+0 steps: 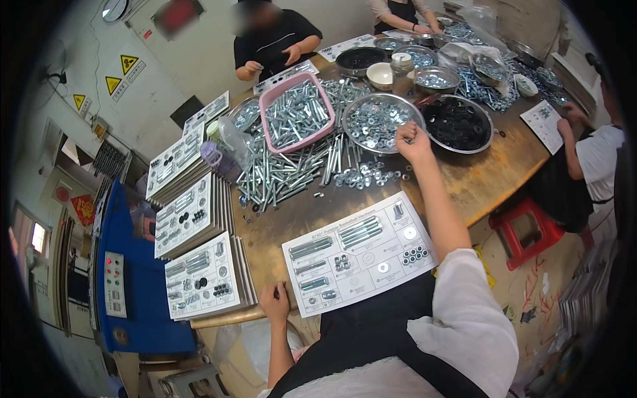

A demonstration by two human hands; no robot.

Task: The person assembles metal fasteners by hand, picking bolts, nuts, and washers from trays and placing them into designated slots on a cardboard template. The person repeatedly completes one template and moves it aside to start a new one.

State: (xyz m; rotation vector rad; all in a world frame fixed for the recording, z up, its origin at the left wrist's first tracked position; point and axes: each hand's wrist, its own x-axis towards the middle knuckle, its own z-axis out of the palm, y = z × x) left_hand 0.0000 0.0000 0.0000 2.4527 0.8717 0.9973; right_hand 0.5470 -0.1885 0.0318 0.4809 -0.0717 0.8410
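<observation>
Stretched far forward, my right hand is closed at the right rim of a steel bowl full of washers. Its fingers are bunched, and anything inside them is hidden. My left hand rests at the table's near edge, left of a white hardware card. Its fingers are curled in; what they hold, if anything, does not show. On the card lie long bolts, shorter bolts, black-centred nuts and pale washers, in printed boxes.
Filled cards stand in stacks at the left. A pink basin of bolts sits among loose bolts. Right of the washer bowl is a bowl of black parts. Co-workers work around the table; a red stool stands right.
</observation>
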